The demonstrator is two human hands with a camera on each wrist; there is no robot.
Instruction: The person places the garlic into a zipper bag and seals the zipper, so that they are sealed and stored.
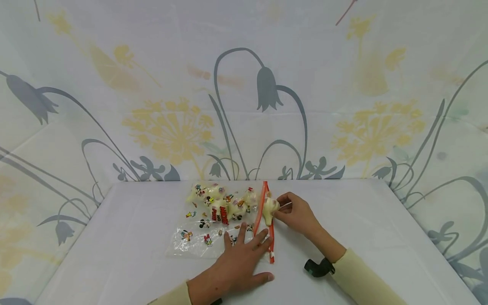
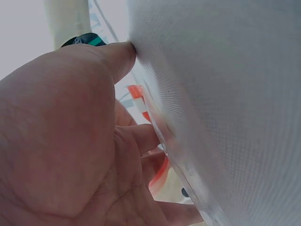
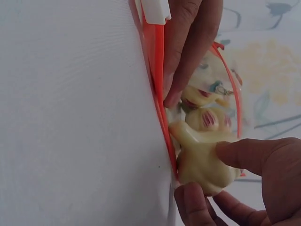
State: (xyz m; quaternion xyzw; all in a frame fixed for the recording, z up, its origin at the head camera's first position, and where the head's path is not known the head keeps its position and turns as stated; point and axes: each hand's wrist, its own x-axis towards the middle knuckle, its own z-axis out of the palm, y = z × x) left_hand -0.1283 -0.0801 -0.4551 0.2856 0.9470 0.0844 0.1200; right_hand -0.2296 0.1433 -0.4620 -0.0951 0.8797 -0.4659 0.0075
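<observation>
A clear zip bag (image 1: 177, 245) printed with small cartoon characters lies flat, its orange-edged mouth (image 1: 260, 209) facing right. Several pale yellow, glossy, lumpy toys (image 1: 217, 207) are inside it. My left hand (image 1: 240, 264) rests on the bag's near right part with fingers spread, its fingertips pressing close to the mouth. In my right hand (image 1: 299, 216), thumb and fingers pinch one pale yellow toy (image 3: 207, 160) at the open mouth, between the two orange strips. The toy has stubby, rounded projections. Another toy (image 3: 209, 120) with dark red marks shows behind it.
The bag lies on a white-covered table (image 1: 126, 228). Behind stands a white cloth backdrop (image 1: 244, 127) with grey and yellow flowers. A white zip slider (image 3: 155, 12) sits at the near end of the orange strip. A black wrist device (image 1: 319, 267) is on the right wrist.
</observation>
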